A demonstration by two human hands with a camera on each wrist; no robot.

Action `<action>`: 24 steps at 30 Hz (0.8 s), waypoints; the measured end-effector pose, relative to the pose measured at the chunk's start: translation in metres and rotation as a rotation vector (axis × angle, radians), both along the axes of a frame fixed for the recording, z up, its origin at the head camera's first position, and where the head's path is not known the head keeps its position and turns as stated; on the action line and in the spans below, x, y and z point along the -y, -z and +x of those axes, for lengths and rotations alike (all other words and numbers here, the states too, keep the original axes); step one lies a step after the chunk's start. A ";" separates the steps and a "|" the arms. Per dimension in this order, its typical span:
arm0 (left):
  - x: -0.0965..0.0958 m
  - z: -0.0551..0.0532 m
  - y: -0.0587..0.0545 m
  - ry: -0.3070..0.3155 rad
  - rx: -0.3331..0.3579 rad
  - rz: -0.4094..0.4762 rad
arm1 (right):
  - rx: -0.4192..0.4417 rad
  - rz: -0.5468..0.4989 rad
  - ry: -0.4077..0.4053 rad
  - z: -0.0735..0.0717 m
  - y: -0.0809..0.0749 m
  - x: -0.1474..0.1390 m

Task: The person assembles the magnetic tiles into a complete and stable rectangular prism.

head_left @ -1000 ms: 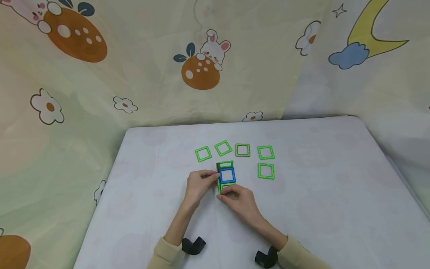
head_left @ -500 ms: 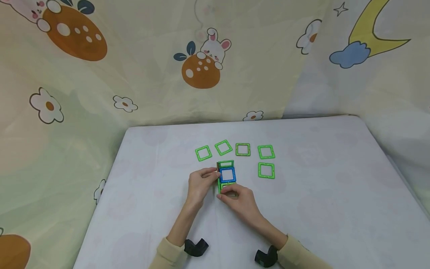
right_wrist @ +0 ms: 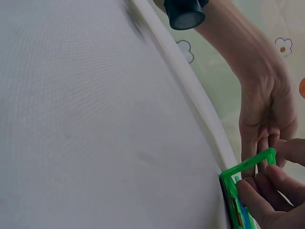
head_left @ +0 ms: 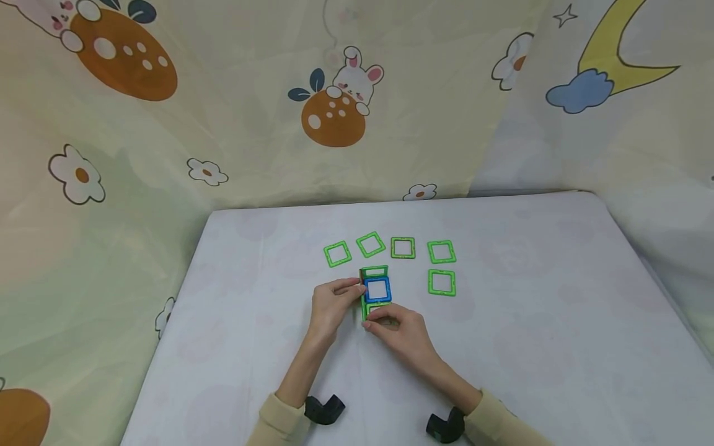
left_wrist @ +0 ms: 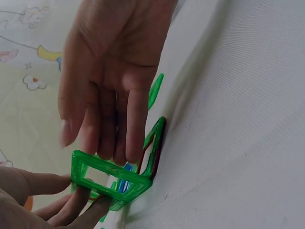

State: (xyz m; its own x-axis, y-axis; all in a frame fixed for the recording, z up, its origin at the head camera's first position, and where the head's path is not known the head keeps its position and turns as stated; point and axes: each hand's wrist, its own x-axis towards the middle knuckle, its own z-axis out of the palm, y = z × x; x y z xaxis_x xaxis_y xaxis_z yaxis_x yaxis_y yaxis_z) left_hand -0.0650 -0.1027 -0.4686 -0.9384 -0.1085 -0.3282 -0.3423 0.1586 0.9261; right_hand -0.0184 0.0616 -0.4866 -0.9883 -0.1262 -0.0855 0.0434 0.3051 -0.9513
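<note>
In the head view a small structure of square magnetic tiles stands mid-table. A blue tile (head_left: 377, 279) faces up between a green tile (head_left: 374, 268) at the far end and a green front tile (left_wrist: 112, 168). Along the left side runs an upright green edge with some red. My right hand (head_left: 404, 334) pinches the front tile between thumb and fingers. My left hand (head_left: 329, 306) is at the structure's left side, its fingertips against the side and its thumb held apart from them in the left wrist view. The right hand covers part of the front tile.
Several loose green square tiles lie behind and right of the structure, among them one tile (head_left: 442, 271) at the right and another (head_left: 337, 243) at the far left. The white table (head_left: 535, 322) meets a patterned cloth backdrop (head_left: 256, 124).
The right hand has shifted very slightly to the right at the front tile. The left hand stays nearly still, and the loose tiles keep their places.
</note>
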 end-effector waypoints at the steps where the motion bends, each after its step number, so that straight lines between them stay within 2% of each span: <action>1: 0.000 0.000 0.000 0.002 -0.003 -0.002 | -0.004 -0.005 -0.001 0.000 -0.001 -0.001; 6: 0.001 -0.001 0.000 0.009 -0.007 -0.012 | -0.002 -0.040 -0.020 -0.002 -0.004 -0.011; 11: 0.000 0.001 0.001 0.006 0.010 -0.019 | -0.011 -0.025 -0.019 -0.004 -0.005 -0.024; 24: 0.001 0.000 0.002 0.012 0.003 0.006 | -0.141 0.153 0.017 -0.020 -0.005 -0.061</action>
